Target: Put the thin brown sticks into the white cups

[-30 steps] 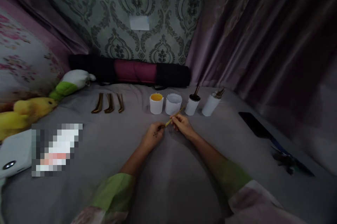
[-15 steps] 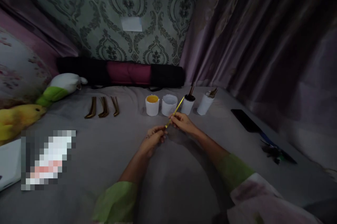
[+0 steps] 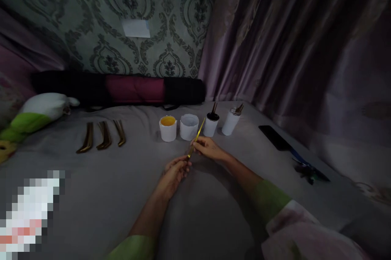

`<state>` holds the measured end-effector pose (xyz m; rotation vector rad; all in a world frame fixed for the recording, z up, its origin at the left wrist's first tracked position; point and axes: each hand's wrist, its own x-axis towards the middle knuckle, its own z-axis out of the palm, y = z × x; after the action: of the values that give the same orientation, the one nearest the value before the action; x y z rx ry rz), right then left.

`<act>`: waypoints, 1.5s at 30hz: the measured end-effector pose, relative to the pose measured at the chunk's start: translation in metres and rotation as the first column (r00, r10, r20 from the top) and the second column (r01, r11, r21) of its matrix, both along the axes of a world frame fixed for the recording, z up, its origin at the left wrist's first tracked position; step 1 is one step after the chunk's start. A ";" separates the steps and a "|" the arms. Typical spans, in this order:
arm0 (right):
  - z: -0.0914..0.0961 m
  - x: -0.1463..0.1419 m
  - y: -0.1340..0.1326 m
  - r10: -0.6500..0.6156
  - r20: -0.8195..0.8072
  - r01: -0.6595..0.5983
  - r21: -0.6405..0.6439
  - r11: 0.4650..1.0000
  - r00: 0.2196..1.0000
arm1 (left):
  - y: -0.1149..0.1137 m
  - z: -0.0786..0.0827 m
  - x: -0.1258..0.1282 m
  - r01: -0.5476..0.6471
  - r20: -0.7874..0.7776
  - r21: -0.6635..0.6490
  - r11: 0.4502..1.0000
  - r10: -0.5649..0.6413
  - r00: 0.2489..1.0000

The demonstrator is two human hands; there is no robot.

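A slim yellow paintbrush (image 3: 200, 128) slants between my two hands, its handle end up and to the right. My right hand (image 3: 210, 149) pinches it around the middle. At its lower end, just below a shiny gold band, the closed fingers of my left hand (image 3: 174, 173) meet it, and the tip is hidden there. Just beyond my hands stand a white cup of yellow paint (image 3: 168, 131), a white cup with pale grey contents (image 3: 189, 129), a white cup with dark contents (image 3: 210, 126) and thin sticks in it, and a taller white container (image 3: 231, 123) holding brown sticks.
Three bent bundles of thin golden-brown strands (image 3: 104, 137) lie at the left on the grey sheet (image 3: 137, 186). A black and maroon roll (image 3: 134, 89) lies along the wall. Plush toys (image 3: 45, 105) sit far left. A black phone-like slab (image 3: 274, 137) and keys (image 3: 308, 173) lie right.
The camera view has turned a little to the right, so the surroundings sit farther left. Both hands still hold the paintbrush in nearly the same pose.
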<state>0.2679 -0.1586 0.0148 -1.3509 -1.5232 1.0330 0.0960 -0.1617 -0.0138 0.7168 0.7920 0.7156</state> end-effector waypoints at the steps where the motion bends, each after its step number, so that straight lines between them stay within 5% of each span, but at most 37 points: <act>1: 0.001 0.000 0.000 0.003 0.000 -0.003 -0.003 1.000 1.000 | 0.000 0.000 0.000 -0.003 -0.007 0.000 1.000 0.003 1.000; 24: 0.004 0.002 0.006 0.001 -0.027 -0.003 -0.075 0.997 1.000 | 0.007 0.000 -0.001 0.023 0.039 -0.120 0.993 -0.019 0.999; 36: 0.006 0.015 0.008 -0.144 -0.140 0.143 -0.014 0.990 0.980 | 0.007 -0.002 0.000 0.024 0.027 -0.119 0.993 -0.021 0.999; 45: 0.017 0.035 0.013 -0.323 -0.196 0.344 0.080 0.936 0.926 | 0.005 0.001 0.000 0.008 -0.040 -0.115 0.993 -0.013 0.999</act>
<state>0.3029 -0.1459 0.0315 -1.3411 -1.1495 0.8158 0.0963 -0.1566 -0.0129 0.6326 0.8591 0.6420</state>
